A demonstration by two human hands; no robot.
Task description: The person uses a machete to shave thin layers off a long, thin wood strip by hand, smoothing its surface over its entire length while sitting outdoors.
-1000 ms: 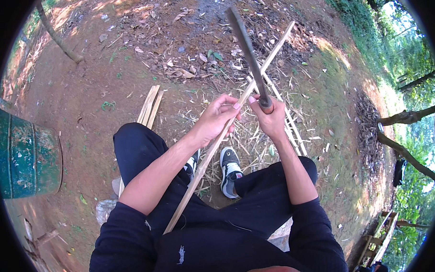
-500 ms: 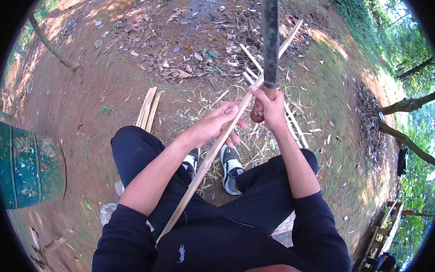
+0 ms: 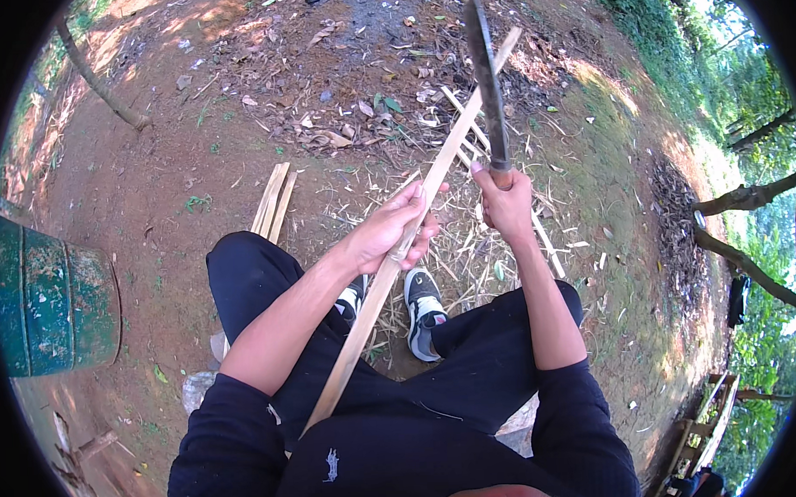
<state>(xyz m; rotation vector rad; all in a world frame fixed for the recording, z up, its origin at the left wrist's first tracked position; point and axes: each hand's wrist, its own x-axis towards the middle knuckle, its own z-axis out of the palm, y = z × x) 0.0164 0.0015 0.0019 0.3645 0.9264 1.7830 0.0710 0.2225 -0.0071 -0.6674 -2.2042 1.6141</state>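
A long, pale, flat strip of split bamboo (image 3: 415,235) is running diagonally across the middle of the view, its near end lying over the lap of the seated person and its far end pointing up and to the right, over the bare ground. The left hand (image 3: 389,231) is gripping this strip around its middle, fingers curled shut over the top of it and the thumb underneath. Just to the right, the right hand (image 3: 504,203) is closing tightly around the handle of a long, dark, narrow metal blade (image 3: 486,79), which is standing nearly upright and crossing the upper part of the strip. Whether the blade edge is touching the strip cannot be told from here.

Below the hands, two dark sports shoes with pale soles (image 3: 422,302) are resting on the earth between the person's black-trousered legs, in a scatter of thin pale bamboo shavings (image 3: 469,263). More split bamboo slats (image 3: 469,141) are lying beyond the hands, near the far end of the strip, and a pair of short flat pale wooden pieces (image 3: 272,200) is lying to the left, by the left knee. Dry brown leaves (image 3: 324,133) are spreading over the reddish soil further out. A green, rusty metal drum (image 3: 53,300) is standing at the left edge, well apart from the hands.
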